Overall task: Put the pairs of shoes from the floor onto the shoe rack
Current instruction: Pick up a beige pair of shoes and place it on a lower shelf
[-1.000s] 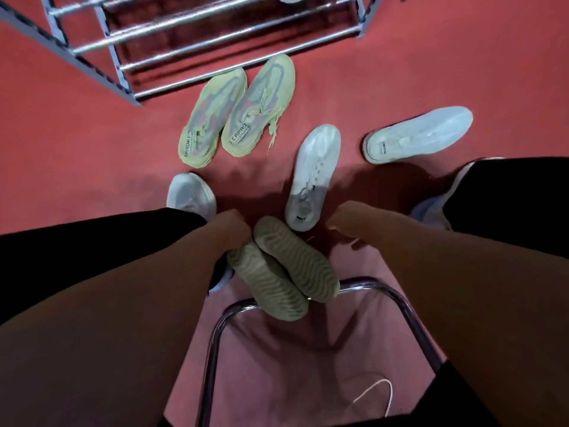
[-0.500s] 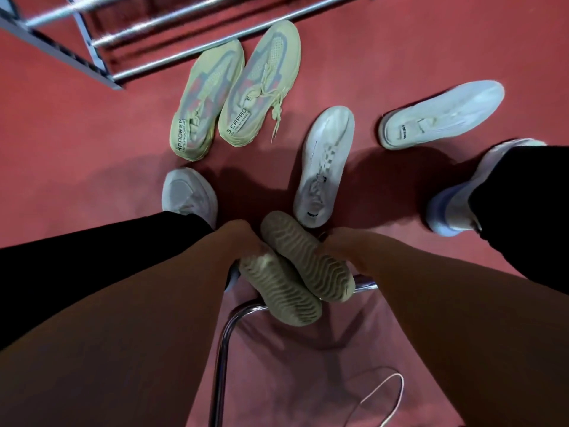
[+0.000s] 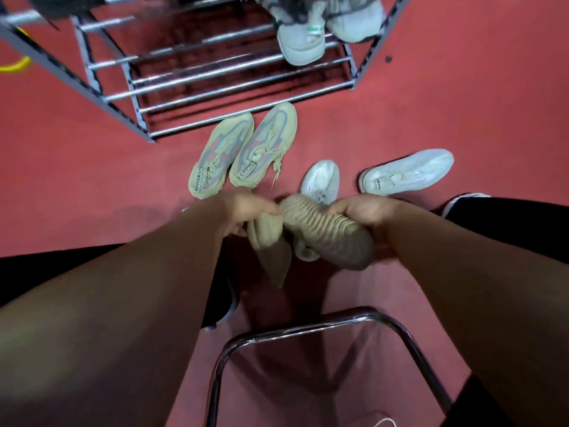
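My left hand (image 3: 243, 212) grips one tan ribbed-sole shoe (image 3: 269, 245), which hangs toe down. My right hand (image 3: 366, 212) grips the other tan shoe (image 3: 326, 234), sole up, lifted off the red floor. A yellow-green pair (image 3: 243, 152) lies side by side just in front of the metal shoe rack (image 3: 215, 75). Two white shoes lie apart on the floor: one (image 3: 320, 183) partly behind the held shoes, the other (image 3: 406, 171) to the right. A pale pair (image 3: 323, 29) sits on the rack's right end.
A chrome chair frame (image 3: 308, 326) stands below my arms. My legs in black trousers show at left and right, with a foot in a white shoe (image 3: 462, 200) at right. A yellow cable (image 3: 15, 66) lies at far left. A white cord (image 3: 381, 422) lies by the bottom edge.
Both hands have closed on the tan shoes and lifted them off the floor. The view has tilted up, showing more of the rack and the pale pair on it.
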Action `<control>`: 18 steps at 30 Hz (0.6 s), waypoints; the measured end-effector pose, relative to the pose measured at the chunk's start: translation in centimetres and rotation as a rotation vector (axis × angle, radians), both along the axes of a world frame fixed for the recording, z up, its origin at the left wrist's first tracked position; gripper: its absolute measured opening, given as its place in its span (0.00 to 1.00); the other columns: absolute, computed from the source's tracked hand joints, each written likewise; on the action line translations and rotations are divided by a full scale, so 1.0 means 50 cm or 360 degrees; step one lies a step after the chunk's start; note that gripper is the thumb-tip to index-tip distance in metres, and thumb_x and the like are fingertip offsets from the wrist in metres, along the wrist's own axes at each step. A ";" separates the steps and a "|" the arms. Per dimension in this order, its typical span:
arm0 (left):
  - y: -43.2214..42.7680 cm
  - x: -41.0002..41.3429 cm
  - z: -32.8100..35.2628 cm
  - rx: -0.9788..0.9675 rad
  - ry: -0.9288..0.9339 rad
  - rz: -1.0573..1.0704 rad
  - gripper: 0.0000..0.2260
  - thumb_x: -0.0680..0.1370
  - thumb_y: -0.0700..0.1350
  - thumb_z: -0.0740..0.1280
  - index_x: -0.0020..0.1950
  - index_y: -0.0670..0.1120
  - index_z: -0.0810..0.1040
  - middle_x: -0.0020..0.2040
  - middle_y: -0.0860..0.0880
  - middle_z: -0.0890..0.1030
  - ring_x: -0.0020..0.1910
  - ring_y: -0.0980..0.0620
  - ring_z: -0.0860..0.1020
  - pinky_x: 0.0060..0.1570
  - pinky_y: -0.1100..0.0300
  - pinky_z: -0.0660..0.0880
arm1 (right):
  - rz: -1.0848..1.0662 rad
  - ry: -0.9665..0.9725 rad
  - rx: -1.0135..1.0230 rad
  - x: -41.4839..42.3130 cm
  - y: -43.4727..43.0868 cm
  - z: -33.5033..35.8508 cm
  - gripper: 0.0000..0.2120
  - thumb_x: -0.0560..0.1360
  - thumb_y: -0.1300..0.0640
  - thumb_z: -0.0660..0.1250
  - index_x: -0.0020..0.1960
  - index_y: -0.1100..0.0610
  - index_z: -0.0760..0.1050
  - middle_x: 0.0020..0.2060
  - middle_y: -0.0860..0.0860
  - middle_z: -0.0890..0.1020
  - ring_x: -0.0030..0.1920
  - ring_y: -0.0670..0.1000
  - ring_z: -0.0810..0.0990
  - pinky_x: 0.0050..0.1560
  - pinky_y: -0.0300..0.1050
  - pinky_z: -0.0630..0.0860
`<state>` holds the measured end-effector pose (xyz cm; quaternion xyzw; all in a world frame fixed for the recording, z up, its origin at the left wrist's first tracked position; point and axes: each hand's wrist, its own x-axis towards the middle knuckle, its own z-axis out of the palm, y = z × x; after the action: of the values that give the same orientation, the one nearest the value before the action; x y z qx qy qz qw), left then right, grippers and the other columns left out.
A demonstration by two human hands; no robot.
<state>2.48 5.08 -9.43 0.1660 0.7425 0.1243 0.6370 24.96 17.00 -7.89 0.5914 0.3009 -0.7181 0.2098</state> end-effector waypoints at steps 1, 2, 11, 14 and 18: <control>0.017 -0.007 0.014 0.0121 0.0063 0.0072 0.17 0.68 0.57 0.77 0.45 0.45 0.80 0.35 0.45 0.82 0.36 0.46 0.82 0.44 0.53 0.77 | -0.0144 0.0047 0.0047 -0.004 0.013 0.010 0.17 0.76 0.58 0.71 0.60 0.66 0.81 0.55 0.63 0.86 0.53 0.60 0.86 0.58 0.54 0.81; 0.029 -0.012 0.029 0.0256 0.0123 0.0125 0.17 0.67 0.57 0.77 0.41 0.46 0.77 0.31 0.46 0.80 0.32 0.47 0.80 0.40 0.55 0.75 | -0.0260 0.0090 0.0134 -0.010 0.026 0.017 0.17 0.75 0.58 0.72 0.60 0.65 0.80 0.55 0.62 0.86 0.54 0.60 0.86 0.60 0.56 0.81; 0.029 0.050 0.029 0.0652 -0.0160 0.0279 0.23 0.69 0.54 0.81 0.50 0.41 0.76 0.39 0.55 0.82 0.36 0.59 0.80 0.36 0.66 0.74 | 0.0639 0.0092 0.1154 -0.018 0.014 -0.033 0.12 0.78 0.59 0.70 0.61 0.55 0.79 0.47 0.53 0.84 0.49 0.52 0.81 0.54 0.47 0.78; 0.034 0.064 0.010 0.0609 -0.0127 0.0723 0.19 0.69 0.57 0.79 0.45 0.47 0.75 0.39 0.54 0.84 0.40 0.55 0.84 0.40 0.59 0.79 | 0.0907 -0.0024 0.1112 0.003 -0.014 -0.068 0.14 0.79 0.53 0.68 0.56 0.62 0.83 0.46 0.55 0.83 0.49 0.54 0.80 0.54 0.47 0.75; 0.060 0.035 -0.007 0.0354 0.0221 0.1257 0.26 0.66 0.71 0.70 0.52 0.53 0.77 0.53 0.51 0.85 0.55 0.48 0.83 0.60 0.46 0.78 | 0.0318 -0.0255 0.0857 0.030 -0.023 -0.112 0.12 0.76 0.53 0.70 0.49 0.62 0.81 0.35 0.58 0.81 0.35 0.57 0.79 0.39 0.52 0.78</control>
<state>4.25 8.08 -9.75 -0.0557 0.7724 0.4270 0.4669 26.45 15.85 -13.49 0.6479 0.5197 -0.5395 0.1381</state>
